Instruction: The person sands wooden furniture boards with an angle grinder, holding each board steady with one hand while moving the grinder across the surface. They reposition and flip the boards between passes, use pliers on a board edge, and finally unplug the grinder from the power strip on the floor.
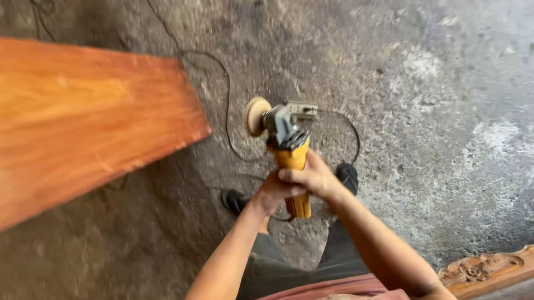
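Holding an angle grinder (288,148) at the centre of the frame, both hands sit together on its yellow body. The left hand (272,194) wraps the lower part of the body from the left; the right hand (313,177) closes over it from the right, fingers lying across the top. Both are clamped on the tool.

Angle grinder: yellow body, grey gear head, pointing toward the top of the frame, raised above the floor. A round, pale sanding disc (255,115) is fitted on the left side of the head, facing left.

Power cord (228,108): thin and black, looping over the floor above and to either side of the tool.

Wooden board (59,119): wide, orange-red, smooth, filling the upper left and left of the frame; its right-hand end lies near the disc but apart from it.

Floor (444,72): grey concrete, cracked and patchy with pale dust.

Shoes (348,176): dark, one to each side of the hands, beneath them on the floor.

Carved wooden piece (523,260): ornate scrolled moulding at the lower right edge of the frame, well apart from the tool.
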